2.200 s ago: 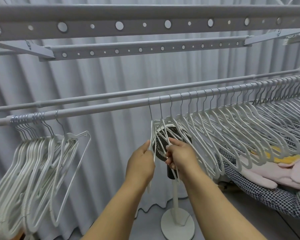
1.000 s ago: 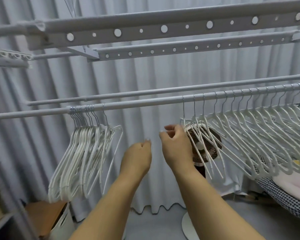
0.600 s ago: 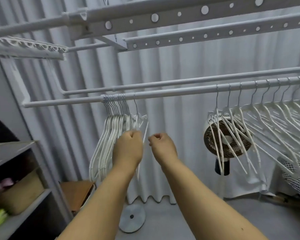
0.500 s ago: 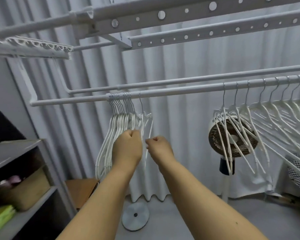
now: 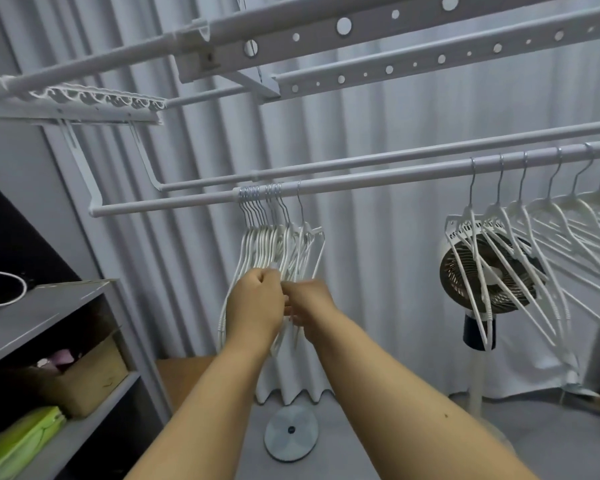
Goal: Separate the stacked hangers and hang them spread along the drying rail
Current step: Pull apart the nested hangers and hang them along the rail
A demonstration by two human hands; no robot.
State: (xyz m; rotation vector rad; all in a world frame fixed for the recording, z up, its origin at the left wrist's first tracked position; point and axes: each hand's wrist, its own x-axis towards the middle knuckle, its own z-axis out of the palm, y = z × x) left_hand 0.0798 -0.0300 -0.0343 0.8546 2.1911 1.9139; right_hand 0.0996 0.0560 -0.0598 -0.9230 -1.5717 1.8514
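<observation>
Both hands up at the bunched hangers (image 5: 274,247) on the drying rail (image 5: 378,180) – left hand (image 5: 255,306) fisted round the lower wires, right hand (image 5: 310,303) w/ fingers curled into the same bunch, the two hands touching. Spread hangers (image 5: 520,237) hang well to the right, in front of a standing fan (image 5: 492,275). Room: pleated grey curtain (image 5: 378,265) behind, grey shelf unit (image 5: 49,313) at left w/ a cardboard box (image 5: 87,379) – round base disc (image 5: 291,433) on the floor.

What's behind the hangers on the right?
A round fan on a white pole shows through the spread hangers. Behind it hangs the grey curtain. Hangers cover the fan's right edge.
</observation>
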